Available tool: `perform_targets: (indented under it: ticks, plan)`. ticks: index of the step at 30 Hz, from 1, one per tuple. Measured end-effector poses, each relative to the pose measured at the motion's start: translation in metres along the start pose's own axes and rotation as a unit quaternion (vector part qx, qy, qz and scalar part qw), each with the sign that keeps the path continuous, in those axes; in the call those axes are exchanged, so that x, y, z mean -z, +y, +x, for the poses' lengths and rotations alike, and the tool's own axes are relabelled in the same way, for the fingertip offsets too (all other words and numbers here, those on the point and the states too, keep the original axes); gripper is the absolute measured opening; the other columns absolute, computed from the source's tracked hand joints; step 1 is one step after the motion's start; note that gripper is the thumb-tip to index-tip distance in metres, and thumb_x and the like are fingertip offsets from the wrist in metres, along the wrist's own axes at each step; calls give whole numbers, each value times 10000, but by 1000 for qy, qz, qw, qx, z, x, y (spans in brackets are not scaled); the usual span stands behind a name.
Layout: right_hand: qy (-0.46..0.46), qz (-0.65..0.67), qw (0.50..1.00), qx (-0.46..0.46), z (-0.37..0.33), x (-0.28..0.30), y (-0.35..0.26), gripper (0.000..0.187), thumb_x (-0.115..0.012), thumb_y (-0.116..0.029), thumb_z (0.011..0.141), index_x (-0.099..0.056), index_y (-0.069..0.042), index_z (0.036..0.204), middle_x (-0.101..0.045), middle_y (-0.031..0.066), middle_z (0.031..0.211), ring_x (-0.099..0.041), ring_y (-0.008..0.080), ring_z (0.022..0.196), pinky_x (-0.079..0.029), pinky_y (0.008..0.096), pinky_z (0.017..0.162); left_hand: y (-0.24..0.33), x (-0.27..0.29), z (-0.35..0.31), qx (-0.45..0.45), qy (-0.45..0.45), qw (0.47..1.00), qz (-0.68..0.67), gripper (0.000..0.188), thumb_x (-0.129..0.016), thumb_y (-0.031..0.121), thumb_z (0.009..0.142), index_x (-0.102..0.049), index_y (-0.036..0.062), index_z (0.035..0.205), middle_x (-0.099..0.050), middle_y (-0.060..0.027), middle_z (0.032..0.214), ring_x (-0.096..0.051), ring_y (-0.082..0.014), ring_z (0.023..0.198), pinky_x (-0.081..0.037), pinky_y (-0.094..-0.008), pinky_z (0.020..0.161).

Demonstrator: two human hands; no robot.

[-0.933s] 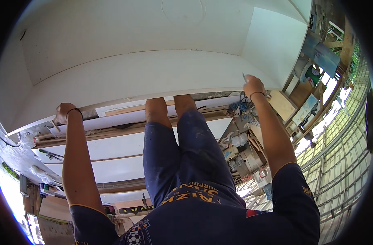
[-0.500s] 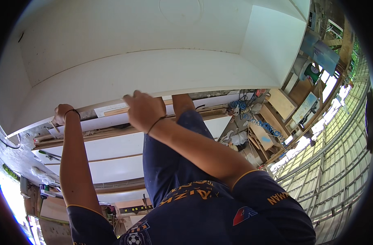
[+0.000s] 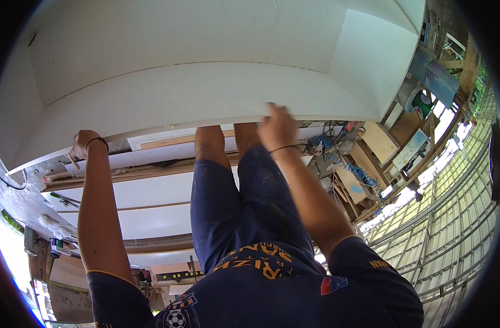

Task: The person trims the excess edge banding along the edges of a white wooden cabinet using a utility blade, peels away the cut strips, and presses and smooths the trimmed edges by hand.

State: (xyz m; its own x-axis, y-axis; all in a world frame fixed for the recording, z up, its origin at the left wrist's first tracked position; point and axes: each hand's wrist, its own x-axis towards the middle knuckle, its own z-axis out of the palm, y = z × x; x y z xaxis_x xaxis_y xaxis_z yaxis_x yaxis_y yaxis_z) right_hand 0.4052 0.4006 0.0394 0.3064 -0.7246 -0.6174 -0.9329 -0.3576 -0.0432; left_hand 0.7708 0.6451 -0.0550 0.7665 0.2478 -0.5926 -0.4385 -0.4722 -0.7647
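Observation:
A large white box-shaped cabinet (image 3: 206, 95) lies before me, its near board ending in a long curved front edge. At the left of that edge my left hand (image 3: 86, 143) is closed, with a dark band at the wrist. A thin, light stick-like piece (image 3: 72, 161) shows just below its fingers; its kind is unclear. My right hand (image 3: 279, 130) is at the right part of the same edge, blurred, with one finger pointing up and the others curled. Whether it holds anything is hidden.
Under and behind the edge lie white boards (image 3: 157, 191) with brown sides. To the right are wood offcuts (image 3: 378, 141), a coiled blue hose (image 3: 359, 172) and cables. A ribbed metal wall (image 3: 446, 218) curves along the right. My legs (image 3: 217, 186) stand close to the cabinet.
My right hand has moved right along the front edge, from near the middle to past my legs. The left hand stays at nearly the same place.

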Motion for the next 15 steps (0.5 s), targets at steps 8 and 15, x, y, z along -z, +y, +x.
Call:
perform_targets:
  ticks: [8,15]
  plan:
    - [-103,167,972,133,3,0,-122,274,-549,-110,765,-631,-83,1025,-587,163,919,-597,331,860,-496,431,748,-4,-21,20,16,-6,999,-37,280,-457,187,916,-598,117,1147,-579,-70,1172,-593,-216,1042,-462,-374,826]
    - [-172,-145,967,-117,56,65,151,326,-572,-123,724,-640,-114,1043,-642,134,1025,-603,296,979,-483,377,846,-4,-4,11,11,19,996,-87,282,-445,165,915,-599,77,1135,-591,-84,1162,-613,-223,1008,-470,-359,814]
